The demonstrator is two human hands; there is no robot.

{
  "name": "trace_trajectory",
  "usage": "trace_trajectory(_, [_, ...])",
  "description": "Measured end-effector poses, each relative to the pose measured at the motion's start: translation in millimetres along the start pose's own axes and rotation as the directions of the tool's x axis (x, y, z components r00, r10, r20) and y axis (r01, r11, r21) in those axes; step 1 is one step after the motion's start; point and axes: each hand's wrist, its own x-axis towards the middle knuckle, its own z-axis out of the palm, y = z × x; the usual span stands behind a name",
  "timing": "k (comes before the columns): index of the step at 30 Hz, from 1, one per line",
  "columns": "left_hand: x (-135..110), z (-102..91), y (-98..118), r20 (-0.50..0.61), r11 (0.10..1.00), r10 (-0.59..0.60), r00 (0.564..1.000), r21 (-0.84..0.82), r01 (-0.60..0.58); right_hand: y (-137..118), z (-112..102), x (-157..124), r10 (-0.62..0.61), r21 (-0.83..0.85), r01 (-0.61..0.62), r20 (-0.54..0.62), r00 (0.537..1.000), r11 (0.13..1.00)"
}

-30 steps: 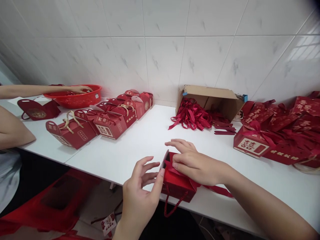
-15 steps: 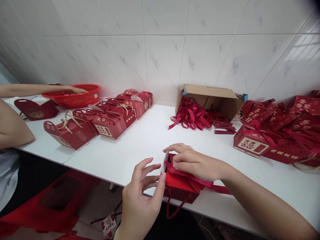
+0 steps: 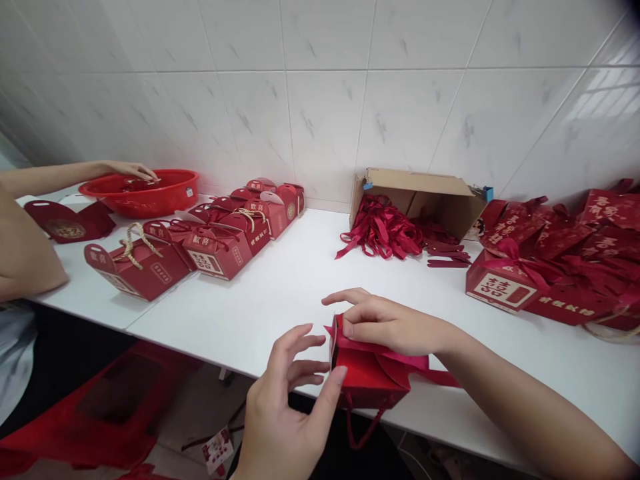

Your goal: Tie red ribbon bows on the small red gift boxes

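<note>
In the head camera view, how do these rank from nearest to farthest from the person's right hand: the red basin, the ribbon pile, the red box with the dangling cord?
1. Red box: right at the right hand, touching it.
2. Ribbon pile: beyond the hand, toward the wall.
3. Red basin: far off to the left, near the wall.

A small box [image 3: 373, 377] sits at the near edge of the desk [image 3: 280, 287]; behind it, near the wall [image 3: 325, 127], lies a carton [image 3: 420, 181] with ribbons [image 3: 383, 230] in and before its mouth. To the left stand rows of boxes [image 3: 225, 253], with a basin [image 3: 150, 204] further left, and a pile of boxes [image 3: 560, 267] lies right of the carton.
</note>
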Motion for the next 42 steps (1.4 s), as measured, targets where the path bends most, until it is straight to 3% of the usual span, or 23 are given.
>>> trace_trajectory(4, [18,-4.9,-3,0.144,0.997,-0.045,0.989,-0.048,0.052,2,3,1,-0.039,-0.101,0.037,-0.015,0.999,0.994])
trace_trajectory(8, [35,0.0,-11,0.295,0.997,0.017,0.955,-0.081,0.008,1,7,2,-0.115,-0.227,0.100,-0.056,0.992,0.969])
trace_trajectory(12, [39,5.1,-21,0.187,0.988,0.147,0.971,-0.080,-0.134,-3,4,-4,-0.145,-0.340,0.084,-0.159,0.977,0.937])
trace_trajectory(15, [39,-3.5,-33,0.140,0.982,0.182,0.973,0.030,-0.188,-4,-10,-18,-0.143,-0.389,0.005,-0.329,0.933,0.921])
trace_trajectory(17, [40,-17.1,-46,0.177,0.973,0.114,0.978,0.179,-0.146,-4,-23,-32,-0.153,-0.385,-0.030,-0.436,0.887,0.922])
trace_trajectory(19, [43,-36.6,-61,0.217,0.909,-0.021,0.976,0.410,-0.072,-1,-34,-47,-0.151,-0.369,-0.046,-0.487,0.860,0.928])
trace_trajectory(21, [46,-59.3,-77,0.167,0.775,-0.175,0.970,0.632,0.031,3,-39,-59,-0.120,-0.352,-0.065,-0.479,0.870,0.934])
trace_trajectory(23, [50,-78.7,-89,0.085,0.673,-0.268,0.960,0.729,0.124,10,-37,-69,-0.044,-0.319,-0.105,-0.428,0.903,0.942])
trace_trajectory(25, [53,-87.5,-93,-0.015,0.670,-0.163,0.987,0.732,0.122,20,-29,-73,0.048,-0.261,-0.155,-0.375,0.926,0.953])
trace_trajectory(28, [54,-73.3,-81,-0.037,0.831,0.008,0.999,0.557,0.014,37,-11,-75,0.133,-0.123,-0.185,-0.342,0.930,0.975])
trace_trajectory(31, [51,-38.7,-57,0.213,0.976,-0.050,0.976,0.218,0.002,52,7,-72,0.143,0.071,-0.126,-0.348,0.927,0.990])
trace_trajectory(33, [48,-16.8,-42,0.365,0.998,-0.051,0.929,0.048,0.036,58,19,-70,0.122,0.183,-0.056,-0.371,0.921,0.981])
trace_trajectory(35, [47,-1.6,-32,0.450,0.998,-0.022,0.893,-0.042,0.045,59,28,-68,0.097,0.252,0.008,-0.402,0.911,0.968])
trace_trajectory(38, [46,9.8,-25,0.454,0.997,-0.008,0.891,-0.063,0.041,55,37,-66,0.089,0.286,0.044,-0.435,0.896,0.957])
trace_trajectory(42, [47,14.6,-21,0.423,0.994,-0.041,0.905,-0.079,0.082,50,42,-65,0.163,0.357,-0.004,-0.416,0.895,0.934])
